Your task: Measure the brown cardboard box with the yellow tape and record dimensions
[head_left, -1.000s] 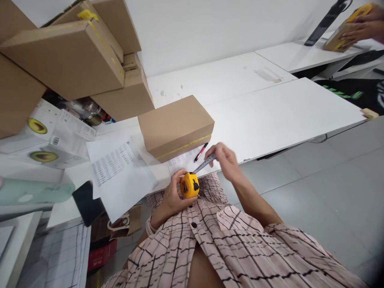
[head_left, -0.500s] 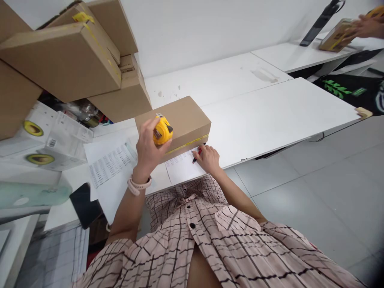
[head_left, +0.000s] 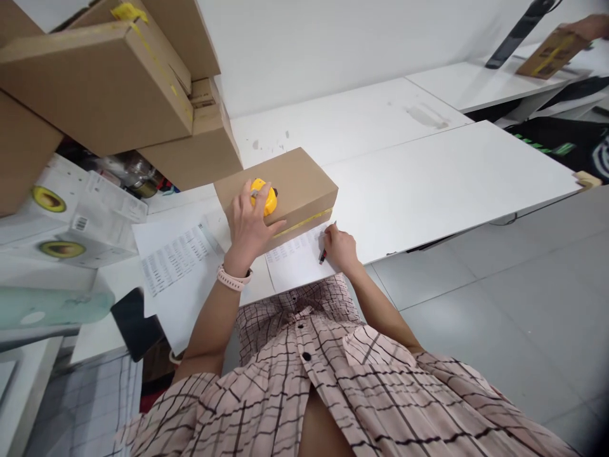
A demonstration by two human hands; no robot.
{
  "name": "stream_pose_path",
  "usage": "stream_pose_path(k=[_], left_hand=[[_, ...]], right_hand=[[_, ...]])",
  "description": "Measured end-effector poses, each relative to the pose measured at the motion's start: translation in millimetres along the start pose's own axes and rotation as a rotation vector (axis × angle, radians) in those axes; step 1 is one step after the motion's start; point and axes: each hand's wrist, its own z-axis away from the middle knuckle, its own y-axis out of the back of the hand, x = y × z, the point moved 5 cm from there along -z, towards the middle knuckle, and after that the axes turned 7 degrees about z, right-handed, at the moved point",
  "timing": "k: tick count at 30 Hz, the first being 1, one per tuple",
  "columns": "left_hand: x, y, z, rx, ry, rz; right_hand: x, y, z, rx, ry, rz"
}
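Note:
A closed brown cardboard box (head_left: 297, 172), with yellow tape along its near side, lies on the white table. On its top rests a yellow tape measure (head_left: 269, 202), and my left hand (head_left: 248, 228) has its fingers curled over it. My right hand (head_left: 341, 247) grips a red and black pen (head_left: 323, 256) beside the box's near right corner. Under that hand is a printed sheet (head_left: 295, 259), partly covered by the box.
Large cardboard boxes (head_left: 95, 89) are stacked at the left, above white cartons with avocado pictures (head_left: 61, 249). More printed sheets (head_left: 176, 254) and a dark flat device (head_left: 137, 324) lie nearby. Far right, another person's hand (head_left: 590, 27) holds a small box (head_left: 549, 54) near a dark bottle (head_left: 518, 33).
My left hand has brought the tape measure down onto the box top and turned it. My right hand has shifted slightly right with the pen. The other person's small box has moved.

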Motion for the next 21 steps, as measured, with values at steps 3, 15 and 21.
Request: stream_pose_path(k=[3, 15, 21], left_hand=[[7.0, 3.6, 8.1, 0.06, -0.062, 0.023], [45.3, -111.4, 172.0, -0.346, -0.169, 0.159], [50.3, -124.1, 160.2, -0.399, -0.15, 0.006]], right_hand=[[22.5, 6.1, 15.0, 0.08, 0.053, -0.533], [15.2, 6.7, 61.1, 0.171, 0.125, -0.958], [-34.5, -34.2, 29.3, -0.127, 0.224, -0.973]])
